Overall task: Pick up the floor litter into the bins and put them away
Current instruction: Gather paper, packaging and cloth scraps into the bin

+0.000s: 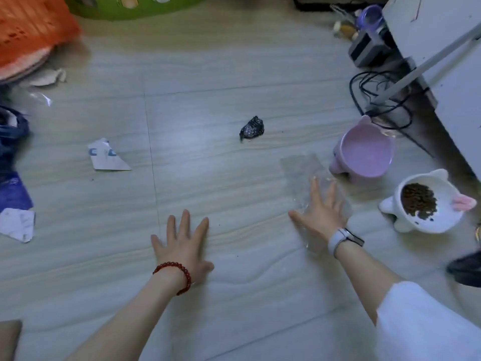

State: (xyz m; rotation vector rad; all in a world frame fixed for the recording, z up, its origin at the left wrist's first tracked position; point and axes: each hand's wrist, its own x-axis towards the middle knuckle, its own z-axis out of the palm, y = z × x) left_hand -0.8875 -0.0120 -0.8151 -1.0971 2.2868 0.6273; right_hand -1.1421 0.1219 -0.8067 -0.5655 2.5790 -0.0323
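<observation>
The step in hand looks like the gathering of litter off the floor, with no bin plainly identifiable in view. The right hand [321,212] reaches forward with its fingers straight and spread, lying over the near end of a clear plastic wrapper [303,168] that stretches away from it flat on the pale wood-grain floor [208,178], just beside a pink pet bowl [364,155]; whether the palm presses the film or hovers just above it cannot be told. The left hand [182,246] is likewise flat and splayed, holding nothing, low over bare floor and well apart from any scrap. Other litter lies scattered: a crumpled black wrapper [252,128] farther out in the middle, a torn white-and-blue paper [106,156] to the left, and another white scrap [17,225] at the left edge. A white cat-shaped bowl of kibble [423,204] stands near the right wrist. The next move probably calls for curling the right fingers to bunch the thin film, which is likely to slide and resist a flat pinch, while keeping the forearm off the kibble bowl.
</observation>
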